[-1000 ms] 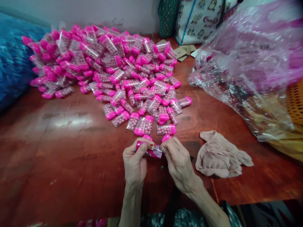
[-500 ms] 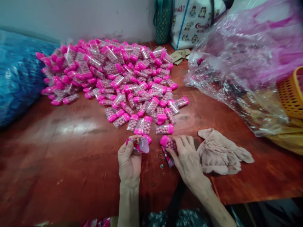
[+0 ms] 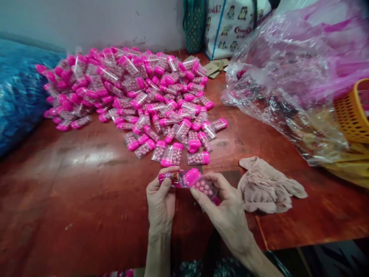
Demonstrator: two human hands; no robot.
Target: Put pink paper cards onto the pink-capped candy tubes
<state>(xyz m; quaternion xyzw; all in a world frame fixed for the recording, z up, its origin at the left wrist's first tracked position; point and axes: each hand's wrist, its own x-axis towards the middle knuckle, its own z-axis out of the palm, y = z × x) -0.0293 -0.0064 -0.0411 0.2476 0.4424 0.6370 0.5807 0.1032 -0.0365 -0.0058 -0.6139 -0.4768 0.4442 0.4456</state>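
Between thumb and fingers, my left hand (image 3: 163,196) pinches a printed pink plastic sleeve (image 3: 173,177). My right hand (image 3: 226,204) grips a clear container of pink balls (image 3: 205,186), its bright pink cap pointing left against the sleeve's open end. Whether the cap is inside the sleeve cannot be made out. Part of something pink shows under my right fingers. Behind the hands, a large heap of similar pink-capped containers (image 3: 129,84) spreads over the red-brown table (image 3: 86,200).
A crumpled beige glove (image 3: 268,186) lies right of my right hand. Clear and pink plastic bags (image 3: 288,84) and a yellow basket (image 3: 350,115) are at the right. Blue bag (image 3: 20,92) at left; cardboard pieces (image 3: 215,68) and a white printed bag (image 3: 227,30) at back.
My right hand has lifted the container off the table and moved it left to the sleeve. My left hand still holds the sleeve. The view has shifted slightly.
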